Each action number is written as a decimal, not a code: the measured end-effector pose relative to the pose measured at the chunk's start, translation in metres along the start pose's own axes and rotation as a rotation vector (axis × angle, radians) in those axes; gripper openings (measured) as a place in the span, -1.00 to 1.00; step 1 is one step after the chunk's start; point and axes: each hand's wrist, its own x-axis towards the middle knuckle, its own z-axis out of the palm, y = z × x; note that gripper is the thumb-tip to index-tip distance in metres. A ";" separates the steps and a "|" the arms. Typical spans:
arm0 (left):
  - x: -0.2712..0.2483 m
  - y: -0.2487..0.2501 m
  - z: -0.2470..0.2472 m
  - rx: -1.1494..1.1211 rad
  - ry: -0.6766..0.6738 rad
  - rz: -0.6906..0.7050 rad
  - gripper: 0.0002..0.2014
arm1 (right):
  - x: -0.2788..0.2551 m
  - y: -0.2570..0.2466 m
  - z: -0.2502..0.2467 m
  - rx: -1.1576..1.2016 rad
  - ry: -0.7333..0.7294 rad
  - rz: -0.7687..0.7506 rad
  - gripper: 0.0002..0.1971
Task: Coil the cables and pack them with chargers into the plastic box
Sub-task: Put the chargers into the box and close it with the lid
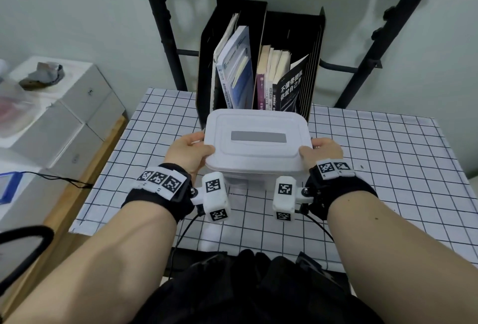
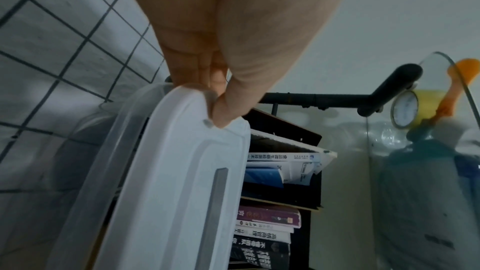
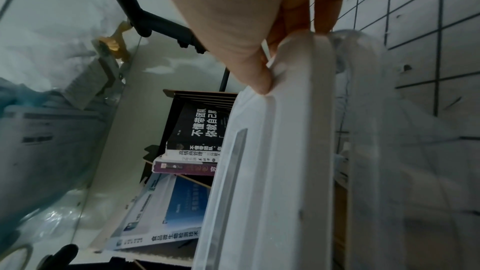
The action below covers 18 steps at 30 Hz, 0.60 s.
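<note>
1. A person's left hand [image 1: 187, 151] and right hand [image 1: 320, 153] grip opposite ends of a white plastic box [image 1: 258, 168], fingers clamped on its lid [image 1: 257, 140].
2. The box sits on the grid-patterned surface [image 1: 375, 168], just in front of a black file rack [image 1: 258, 59] holding books [image 1: 238, 70].
3. Each thumb presses the lid's top edge.

A lidded plastic box [image 1: 257, 142] sat on a gridded tablecloth [image 1: 375, 168], held at its left end by the left hand [image 1: 187, 151] and at its right end by the right hand [image 1: 323, 153]. Directly behind it stood a file rack [image 1: 292, 31] holding upright books [image 1: 239, 70]. Stacked cartons [image 1: 64, 116], possibly, lay off the table's left edge.
</note>
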 end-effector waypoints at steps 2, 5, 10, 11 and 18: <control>0.004 -0.001 0.000 0.067 0.024 0.024 -0.59 | 0.002 0.002 0.001 -0.055 -0.007 -0.009 -0.96; 0.007 -0.001 0.001 0.139 0.034 0.050 -0.62 | 0.002 0.001 0.002 -0.069 -0.014 -0.011 -0.83; 0.014 -0.005 -0.003 0.253 0.053 0.094 -0.68 | 0.003 0.000 0.003 -0.089 -0.010 -0.031 -0.70; 0.015 -0.006 -0.003 0.260 0.057 0.091 -0.67 | 0.004 0.000 0.004 -0.084 -0.011 -0.029 -0.70; 0.023 -0.009 -0.001 0.288 0.050 0.084 -0.61 | 0.006 0.000 0.005 -0.098 -0.006 0.015 -0.66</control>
